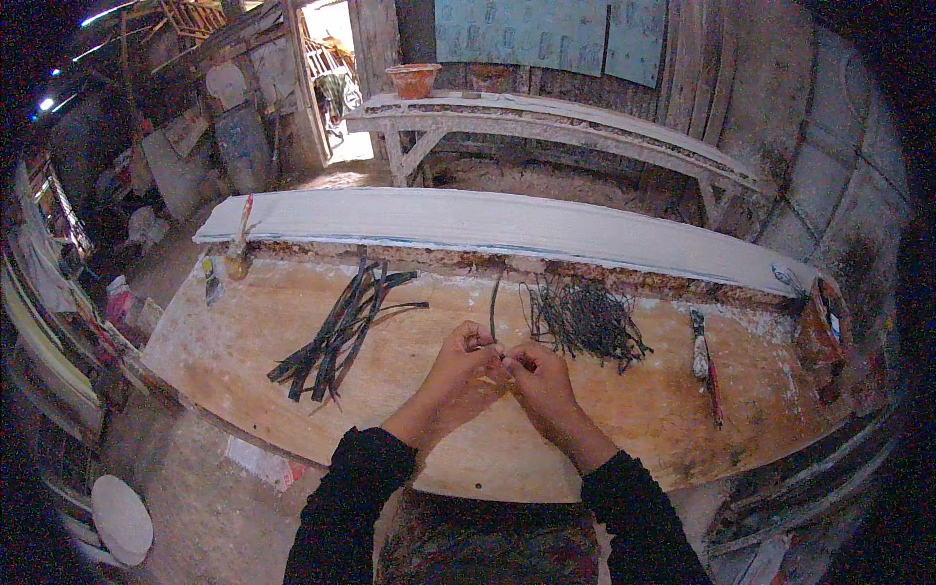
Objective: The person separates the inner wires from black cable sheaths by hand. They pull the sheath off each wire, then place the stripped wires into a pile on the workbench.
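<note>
1. We bring both hands together over the middle of the pale, wood-faced worktop, near its centre, probably because the fingers of each side can meet there comfortably.
2. Our left hand has its thumb and forefinger pinched nearly closed on the near end of a narrow, dark, flexible strip. The strip runs away from us from those fingers toward the worktop's far edge.
3. Our right hand meets the left, its fingers also drawn together, seemingly on the same near end; the fingertips hide the exact hold. Two pinches at one spot suggest fine handling of something thin.
4. To the left of our hands lies a loose, crossed bundle of flat black strips; we judge that it sits there to be within the left hand's reach.
5. Just beyond the right hand is a tangled heap of thin, dark, knotty-looking strands, kept apart from the bundle, perhaps so the two kinds do not mix.
6. Farther right, a slim tool with a red handle lies out of our arms' way. Behind everything, a long white-surfaced board spans the worktop's far side.
</note>
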Demonstrator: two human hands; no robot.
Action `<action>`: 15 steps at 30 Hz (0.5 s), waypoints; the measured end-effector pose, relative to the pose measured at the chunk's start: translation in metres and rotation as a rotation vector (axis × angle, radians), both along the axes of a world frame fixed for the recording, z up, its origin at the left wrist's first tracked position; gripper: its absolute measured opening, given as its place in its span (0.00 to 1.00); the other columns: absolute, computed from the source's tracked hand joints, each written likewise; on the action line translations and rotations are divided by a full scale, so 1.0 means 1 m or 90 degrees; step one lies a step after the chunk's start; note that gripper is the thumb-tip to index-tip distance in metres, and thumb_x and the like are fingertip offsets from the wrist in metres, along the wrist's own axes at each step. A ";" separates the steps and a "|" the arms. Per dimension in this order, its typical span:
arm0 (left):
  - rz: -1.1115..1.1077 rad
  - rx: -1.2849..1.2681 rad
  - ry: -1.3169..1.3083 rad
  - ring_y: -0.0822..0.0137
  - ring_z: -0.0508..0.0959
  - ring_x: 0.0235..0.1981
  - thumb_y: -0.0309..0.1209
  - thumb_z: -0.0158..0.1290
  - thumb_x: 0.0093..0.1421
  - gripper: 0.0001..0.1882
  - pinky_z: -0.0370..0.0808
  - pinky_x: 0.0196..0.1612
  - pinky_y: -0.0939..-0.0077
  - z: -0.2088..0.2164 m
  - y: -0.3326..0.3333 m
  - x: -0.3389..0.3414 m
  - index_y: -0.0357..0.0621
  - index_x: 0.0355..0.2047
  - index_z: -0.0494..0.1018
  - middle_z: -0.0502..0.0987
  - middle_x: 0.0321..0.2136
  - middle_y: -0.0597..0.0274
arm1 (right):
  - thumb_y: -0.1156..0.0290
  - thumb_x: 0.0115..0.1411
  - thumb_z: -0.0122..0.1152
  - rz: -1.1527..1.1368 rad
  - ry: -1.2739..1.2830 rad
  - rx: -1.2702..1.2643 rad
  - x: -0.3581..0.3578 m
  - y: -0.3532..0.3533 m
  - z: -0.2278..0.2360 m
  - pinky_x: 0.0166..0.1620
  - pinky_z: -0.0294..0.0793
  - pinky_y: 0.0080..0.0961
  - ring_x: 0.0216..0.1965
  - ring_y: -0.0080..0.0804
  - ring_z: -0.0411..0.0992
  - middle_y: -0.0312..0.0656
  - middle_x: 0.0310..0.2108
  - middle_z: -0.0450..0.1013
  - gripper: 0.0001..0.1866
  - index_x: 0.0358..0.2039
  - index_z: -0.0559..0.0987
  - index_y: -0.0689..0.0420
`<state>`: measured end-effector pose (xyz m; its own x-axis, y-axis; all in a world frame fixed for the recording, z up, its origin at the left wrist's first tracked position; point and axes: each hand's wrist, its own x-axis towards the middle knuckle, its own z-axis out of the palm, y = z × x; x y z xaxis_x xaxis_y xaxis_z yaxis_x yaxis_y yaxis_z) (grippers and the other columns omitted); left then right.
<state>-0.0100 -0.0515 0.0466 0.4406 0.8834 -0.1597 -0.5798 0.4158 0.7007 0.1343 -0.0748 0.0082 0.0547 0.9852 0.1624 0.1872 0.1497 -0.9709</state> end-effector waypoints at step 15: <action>-0.106 -0.048 0.028 0.76 0.68 0.24 0.26 0.53 0.55 0.05 0.67 0.28 0.77 0.008 -0.009 -0.003 0.47 0.33 0.69 0.72 0.26 0.69 | 0.71 0.57 0.57 0.038 0.135 -0.073 -0.002 -0.004 0.009 0.30 0.68 0.19 0.27 0.21 0.67 0.36 0.25 0.70 0.06 0.27 0.75 0.61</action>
